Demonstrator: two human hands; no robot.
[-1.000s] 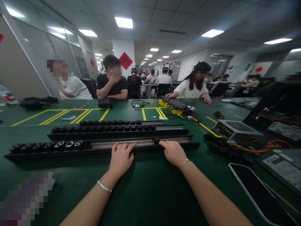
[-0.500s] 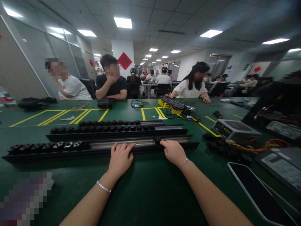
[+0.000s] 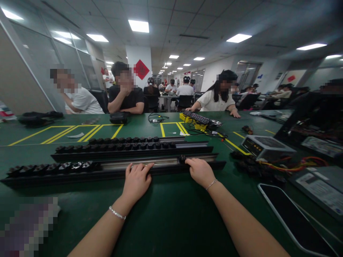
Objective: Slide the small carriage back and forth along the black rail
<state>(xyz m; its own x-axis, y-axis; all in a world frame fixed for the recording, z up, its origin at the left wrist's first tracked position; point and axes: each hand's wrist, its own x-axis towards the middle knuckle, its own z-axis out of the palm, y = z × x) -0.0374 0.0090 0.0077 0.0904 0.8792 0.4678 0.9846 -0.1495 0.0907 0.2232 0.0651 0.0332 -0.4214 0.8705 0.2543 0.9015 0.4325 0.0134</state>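
Note:
My left hand point(image 3: 138, 180) lies over the near wall of a long black rail point(image 3: 160, 170), fingers in its channel, gripping that edge. At the rail's right part, my right hand point(image 3: 200, 171) has its fingertips closed on a small black socket module point(image 3: 182, 159) seated in the channel. Its grip is partly hidden. A row of similar black modules point(image 3: 53, 167) fills the rail's left end, and a bare metallic strip shows between them and my left hand. Behind it, parallel, lie a second rail point(image 3: 134, 151) and a third rail point(image 3: 171, 138), both carrying rows of modules.
A phone point(image 3: 292, 214) lies at the right, near a metal power supply box point(image 3: 268, 144), wires and a dark pile of modules point(image 3: 257, 171). Across the green table point(image 3: 171, 221), a person touches a power strip point(image 3: 198, 117); two other people sit at the left.
My right hand and the small module have slid slightly right along the rail. My left hand stays in place on the rail. The view has shifted slightly.

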